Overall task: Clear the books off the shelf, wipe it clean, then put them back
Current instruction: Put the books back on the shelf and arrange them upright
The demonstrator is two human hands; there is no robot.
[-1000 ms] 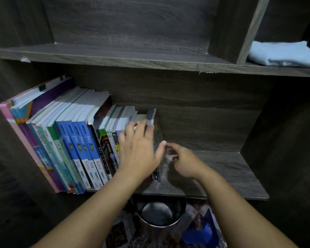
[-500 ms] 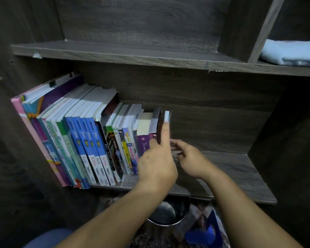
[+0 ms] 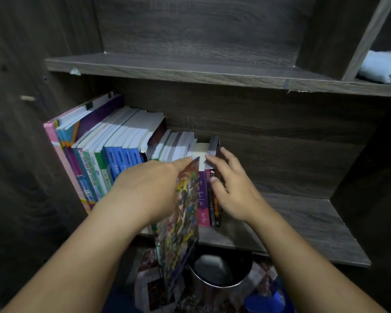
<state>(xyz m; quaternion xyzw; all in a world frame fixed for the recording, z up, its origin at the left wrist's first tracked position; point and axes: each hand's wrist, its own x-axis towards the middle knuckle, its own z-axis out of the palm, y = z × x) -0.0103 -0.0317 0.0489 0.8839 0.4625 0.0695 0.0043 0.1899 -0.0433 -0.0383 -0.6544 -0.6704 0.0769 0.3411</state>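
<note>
The shelf (image 3: 303,224) carries a row of books (image 3: 113,143) at its left end. The left hand (image 3: 149,188) has its grip closed on a colourful comic book (image 3: 181,222), tilted half off the front edge. The right hand (image 3: 230,188), fingers spread, presses against the rightmost dark book (image 3: 213,145).

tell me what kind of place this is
Probably a room at home: a dark wood shelf unit with a row of schoolbooks, folded blue cloth in another cubby, and a small bin on the floor.
</note>
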